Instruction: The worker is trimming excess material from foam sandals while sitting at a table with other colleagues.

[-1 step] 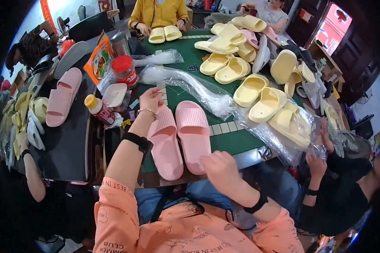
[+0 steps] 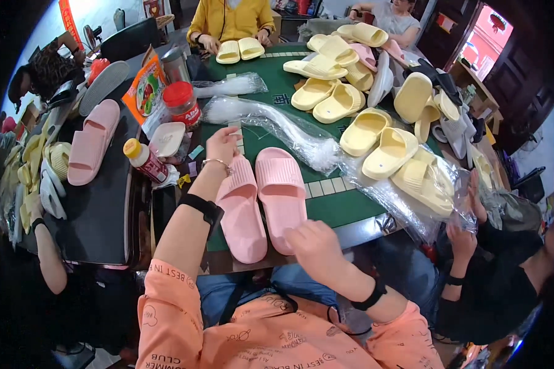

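Observation:
Two pink slippers lie side by side, toes away from me, on the green table [image 2: 326, 206] right in front of me. My left hand [image 2: 223, 145], with a bracelet and a black wristband on that arm, is curled over the toe end of the left pink slipper [image 2: 243, 215]. My right hand [image 2: 315, 247] rests on the heel end of the right pink slipper [image 2: 281, 187], fingers closed on its edge. A crumpled clear plastic bag [image 2: 277, 126] lies just beyond the toes.
Several yellow slippers [image 2: 366, 129] cover the far and right side of the table. A person's hands [image 2: 465, 237] at right hold bagged yellow slippers [image 2: 421, 178]. At left are a yellow-capped bottle [image 2: 144, 161], a red-lidded jar [image 2: 181, 103] and another pink slipper [image 2: 92, 141].

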A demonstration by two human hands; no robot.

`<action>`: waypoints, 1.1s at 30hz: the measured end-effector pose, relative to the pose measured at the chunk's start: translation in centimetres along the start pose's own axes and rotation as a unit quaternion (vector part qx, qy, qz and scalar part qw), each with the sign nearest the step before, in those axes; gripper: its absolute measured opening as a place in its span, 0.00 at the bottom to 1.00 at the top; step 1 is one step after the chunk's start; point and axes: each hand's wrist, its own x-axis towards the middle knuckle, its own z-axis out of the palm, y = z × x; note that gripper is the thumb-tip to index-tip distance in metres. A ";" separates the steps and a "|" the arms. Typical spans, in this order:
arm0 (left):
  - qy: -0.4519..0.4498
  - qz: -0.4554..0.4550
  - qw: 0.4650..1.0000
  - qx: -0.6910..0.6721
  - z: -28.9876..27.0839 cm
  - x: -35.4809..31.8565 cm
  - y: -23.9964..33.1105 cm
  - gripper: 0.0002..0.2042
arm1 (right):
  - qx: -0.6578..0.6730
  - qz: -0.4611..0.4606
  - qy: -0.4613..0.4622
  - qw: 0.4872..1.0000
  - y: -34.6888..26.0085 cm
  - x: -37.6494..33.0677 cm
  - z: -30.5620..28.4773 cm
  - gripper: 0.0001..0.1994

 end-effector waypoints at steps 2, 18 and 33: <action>-0.049 0.112 0.977 0.172 0.8 -0.3 -0.2 0.09 | 0.050 -0.039 0.022 0.998 -0.4 0.9 2.1 0.06; -0.195 0.106 0.822 0.525 5.3 -4.4 -0.2 0.13 | 0.071 0.021 0.006 0.997 4.0 1.7 5.2 0.09; -0.143 0.045 0.984 0.097 3.5 -3.6 -1.8 0.12 | 0.106 0.051 0.217 0.969 4.2 6.1 1.9 0.08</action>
